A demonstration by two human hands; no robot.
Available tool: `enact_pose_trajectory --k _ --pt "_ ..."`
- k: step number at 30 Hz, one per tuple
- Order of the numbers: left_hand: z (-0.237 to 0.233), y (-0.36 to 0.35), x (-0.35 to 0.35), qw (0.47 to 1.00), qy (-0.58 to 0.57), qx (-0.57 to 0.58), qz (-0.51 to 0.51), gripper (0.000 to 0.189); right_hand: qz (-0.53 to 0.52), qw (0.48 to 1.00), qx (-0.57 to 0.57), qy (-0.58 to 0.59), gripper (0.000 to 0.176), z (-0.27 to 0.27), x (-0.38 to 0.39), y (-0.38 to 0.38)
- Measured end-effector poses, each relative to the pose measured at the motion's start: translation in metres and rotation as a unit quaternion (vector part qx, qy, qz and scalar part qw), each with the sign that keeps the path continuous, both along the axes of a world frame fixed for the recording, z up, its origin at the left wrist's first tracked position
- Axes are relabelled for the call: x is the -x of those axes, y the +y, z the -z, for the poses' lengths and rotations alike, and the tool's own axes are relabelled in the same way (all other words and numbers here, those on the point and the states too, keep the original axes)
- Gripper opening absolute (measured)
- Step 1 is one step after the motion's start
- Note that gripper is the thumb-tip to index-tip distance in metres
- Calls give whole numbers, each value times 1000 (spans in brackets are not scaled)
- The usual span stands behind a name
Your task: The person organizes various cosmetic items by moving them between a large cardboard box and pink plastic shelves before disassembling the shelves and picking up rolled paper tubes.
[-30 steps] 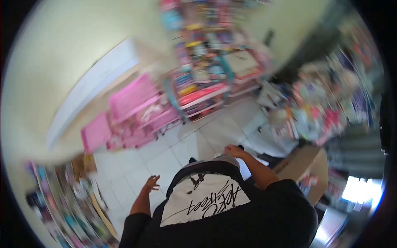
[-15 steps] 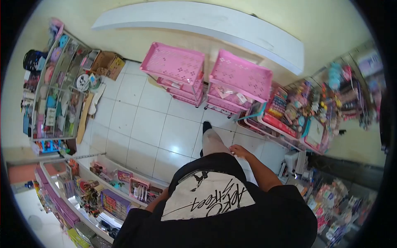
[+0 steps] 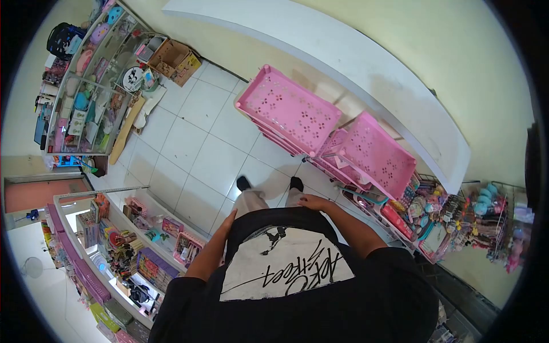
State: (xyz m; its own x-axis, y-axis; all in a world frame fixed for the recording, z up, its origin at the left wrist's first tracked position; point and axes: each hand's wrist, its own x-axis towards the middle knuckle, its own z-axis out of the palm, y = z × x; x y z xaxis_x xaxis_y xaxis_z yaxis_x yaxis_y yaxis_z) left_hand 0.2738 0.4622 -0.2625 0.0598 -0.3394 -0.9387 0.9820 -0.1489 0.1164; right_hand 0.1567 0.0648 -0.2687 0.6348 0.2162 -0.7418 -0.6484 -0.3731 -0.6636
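Note:
My right hand [image 3: 313,202] hangs beside my right thigh, its fingers loosely apart and nothing visible in them. It is close to the light trousers [image 3: 250,201] and the hem of my black shirt [image 3: 286,315]. My left hand [image 3: 227,222] hangs at my left side, partly covered by the shirt, so its fingers hardly show. Two pink rolling carts stand ahead of my feet: the left cart [image 3: 291,108] and the right cart [image 3: 380,154]. Neither hand touches them.
A white wall shelf [image 3: 343,48] juts out above the carts. On the left are a glass display cabinet [image 3: 86,86], a cardboard box [image 3: 177,60] and a curved display counter [image 3: 123,228]. Racks of small accessories [image 3: 429,211] stand on the right. White floor tiles [image 3: 200,143] lie underfoot.
My view has turned to the left, so the carts appear farther right and nearer. Both feet now show, and more of my left arm is visible. Both hands remain at my sides.

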Motion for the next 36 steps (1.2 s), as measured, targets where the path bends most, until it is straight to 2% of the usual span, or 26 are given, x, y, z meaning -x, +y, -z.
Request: enact_pose_trajectory --k 1,2,3,4,6,7,8,9,10,11,12,13,14,15,16,17,18,19,21,24,31,36 --pt "32 11 -7 1000 3 -3 0 66 1 999 -13 -31 59 -4 -22 6" --pt "67 24 -17 990 -92 -31 103 64 6 998 -27 -63 57 -8 -45 15" --pt "83 35 -29 959 -184 -57 208 63 77 994 -34 -73 55 10 -67 26" --pt "75 39 -47 957 -180 -59 218 63 151 984 -41 -81 53 30 -89 38" --pt "40 34 -96 964 -140 34 222 59 251 963 -1 -94 50 -8 -144 46" --pt "18 30 -120 962 -137 33 234 59 274 945 95 -152 51 4 -167 47" --pt "-12 24 -141 947 -129 0 295 58 293 914 190 -204 52 19 -183 51" --pt "-33 20 -162 926 -123 -32 354 57 304 911 191 -201 52 17 -199 49" --pt "-48 19 -179 922 -124 -32 364 57 282 889 311 -181 52 11 -214 45" --pt "-59 18 -197 902 -179 -58 389 56 256 854 426 -157 53 8 -230 42" --pt "-63 21 -212 877 -231 -83 412 56 265 852 425 -153 53 23 -241 38" --pt "-62 24 -225 873 -231 -84 422 56 308 814 459 -179 56 50 -244 34" --pt "-62 28 -237 839 -315 -67 439 55 348 772 492 -203 60 68 -248 34" --pt "-61 33 -249 798 -397 -48 452 55 357 770 490 -197 60 67 -253 36" --pt "-62 36 -259 792 -398 -47 461 55 379 781 471 -157 63 56 -259 36" --pt "-62 38 -267 792 -388 -44 469 54 400 789 451 -117 67 44 -264 34" --pt "-63 40 -274 793 -378 -42 476 53 435 791 429 -29 69 24 -274 36" --pt "-56 45 -282 789 -379 -40 482 53 441 788 429 -26 69 23 -277 36" --pt "-46 51 -298 805 -339 -29 486 52 482 787 381 61 71 20 -279 39" --pt "-76 24 -313 816 -299 -53 492 52 497 775 388 53 71 18 -289 38" --pt "-52 14 -336 745 -374 -1 552 51 499 761 415 23 70 25 -309 44" --pt "-49 22 -334 762 -371 -2 531 50 483 762 432 8 69 30 -308 33"
